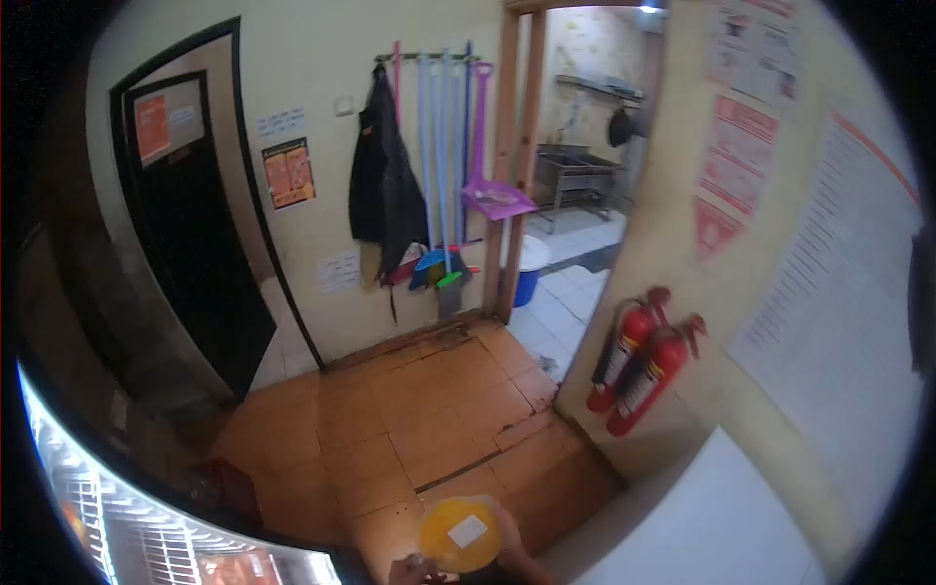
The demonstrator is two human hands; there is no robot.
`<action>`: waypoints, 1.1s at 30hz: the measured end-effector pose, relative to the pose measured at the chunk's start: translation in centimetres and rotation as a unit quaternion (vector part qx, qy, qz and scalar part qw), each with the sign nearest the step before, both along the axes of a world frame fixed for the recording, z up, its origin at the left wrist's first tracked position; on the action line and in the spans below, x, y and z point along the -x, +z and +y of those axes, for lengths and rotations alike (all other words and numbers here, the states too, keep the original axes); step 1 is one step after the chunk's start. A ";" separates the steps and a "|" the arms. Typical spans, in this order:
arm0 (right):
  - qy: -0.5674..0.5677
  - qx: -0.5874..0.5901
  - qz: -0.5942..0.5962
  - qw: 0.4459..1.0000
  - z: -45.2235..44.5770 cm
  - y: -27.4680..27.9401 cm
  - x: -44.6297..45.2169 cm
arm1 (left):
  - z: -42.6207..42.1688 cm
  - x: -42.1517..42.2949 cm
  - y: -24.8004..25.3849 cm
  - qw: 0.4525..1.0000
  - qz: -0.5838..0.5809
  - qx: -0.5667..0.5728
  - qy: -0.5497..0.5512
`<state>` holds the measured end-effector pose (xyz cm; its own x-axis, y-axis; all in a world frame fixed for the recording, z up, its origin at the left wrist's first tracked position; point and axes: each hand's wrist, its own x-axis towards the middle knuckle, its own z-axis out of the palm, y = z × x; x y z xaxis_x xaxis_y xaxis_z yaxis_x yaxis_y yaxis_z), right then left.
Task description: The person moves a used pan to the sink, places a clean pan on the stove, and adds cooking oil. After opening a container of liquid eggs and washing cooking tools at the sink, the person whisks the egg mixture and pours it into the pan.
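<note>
A round yellow tub (439,531), with a white label (467,531) on top, is held low in front of me at the bottom of the view. My right hand (512,541) wraps around its right side. At its lower left edge, my left hand (414,569) has its fingers bent against the rim, and the frame's lower border cuts it off. What the tub contains cannot be made out.
A lit display fridge with wire racks (171,546) is at lower left. Two fire extinguishers (643,366) and a white panel (721,517) are on the right. Ahead are a dark door (200,253), hanging brooms (446,146), a purple dustpan (495,198) and a doorway with a blue bucket (526,283).
</note>
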<state>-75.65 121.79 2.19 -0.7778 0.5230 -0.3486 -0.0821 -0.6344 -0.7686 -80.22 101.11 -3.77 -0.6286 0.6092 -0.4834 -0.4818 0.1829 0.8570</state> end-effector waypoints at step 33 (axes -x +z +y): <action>-0.521 0.078 0.130 0.840 117.5 6.9 58.6 | 132.5 70.7 14.1 0.968 0.129 0.031 -0.212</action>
